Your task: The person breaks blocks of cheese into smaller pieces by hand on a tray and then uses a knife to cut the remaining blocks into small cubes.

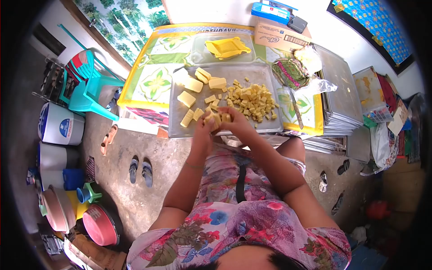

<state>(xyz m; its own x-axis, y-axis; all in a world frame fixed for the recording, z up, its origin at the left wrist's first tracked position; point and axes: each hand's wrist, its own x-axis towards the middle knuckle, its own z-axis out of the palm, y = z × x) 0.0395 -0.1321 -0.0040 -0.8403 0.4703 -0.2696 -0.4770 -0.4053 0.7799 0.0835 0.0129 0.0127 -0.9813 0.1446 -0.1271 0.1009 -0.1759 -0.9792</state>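
Note:
My left hand [204,130] and my right hand [235,123] meet over the near edge of a metal tray [177,121] and together hold a cluster of yellow cubes [216,119]. A heap of small yellow cubes [252,100] lies on the tray's right half. Larger yellow blocks [193,84] lie on its left and far part. Beyond the tray, a yellow grid cutter [227,47] rests on a second tray [198,54].
A knife [295,110] lies right of the tray near a round woven basket [290,73]. Stacked metal trays [342,99] stand at right, a cardboard box [281,37] behind. Sandals [140,170], plastic chairs [87,87] and tubs [101,224] sit on the floor at left.

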